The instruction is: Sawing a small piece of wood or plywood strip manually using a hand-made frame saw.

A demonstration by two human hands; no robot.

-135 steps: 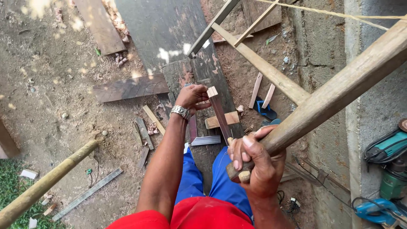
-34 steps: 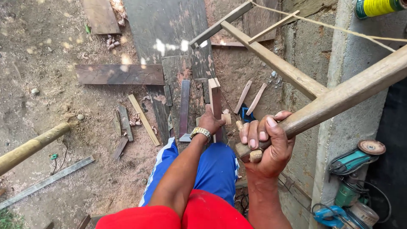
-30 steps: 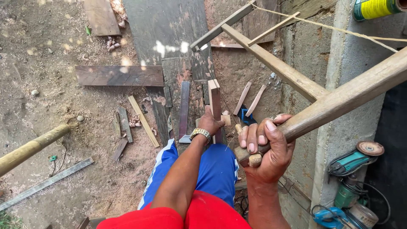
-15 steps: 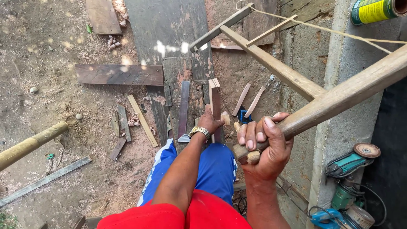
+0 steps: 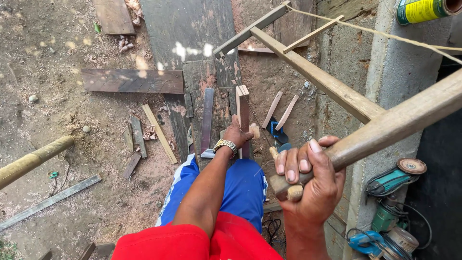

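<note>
Your right hand (image 5: 308,185) is wrapped tight around the end of the wooden saw frame (image 5: 385,125), fingers (image 5: 294,163) curled over the handle at the lower right of the frame. Compared with a second ago, that grip sits almost where it was; the handle has only edged slightly down and to the right. So the stroke is barely moving at this instant, and the cut is in much the same state.

Your left hand (image 5: 237,135) is down at the middle of the frame, fingers closed on the upright wooden block (image 5: 243,115), pinning it against the dark plank (image 5: 192,43) on the ground. It has not shifted over the last second either, so the block holds steady under the saw. Four seconds back that hand was gripping the same piece from a slightly different angle, with your head turned further right.

The thin blade (image 5: 240,103) runs from the far crossbar (image 5: 250,29) in the upper middle towards your right hand, passing just beside the block; whether it sits in the wood I cannot tell.

Off-cuts lie around: two pale strips (image 5: 280,110) right of the block, a steel square (image 5: 207,123) to its left, and a short board (image 5: 132,81) at the upper left. An angle grinder (image 5: 397,175) rests at the lower right by the concrete wall (image 5: 356,58).
</note>
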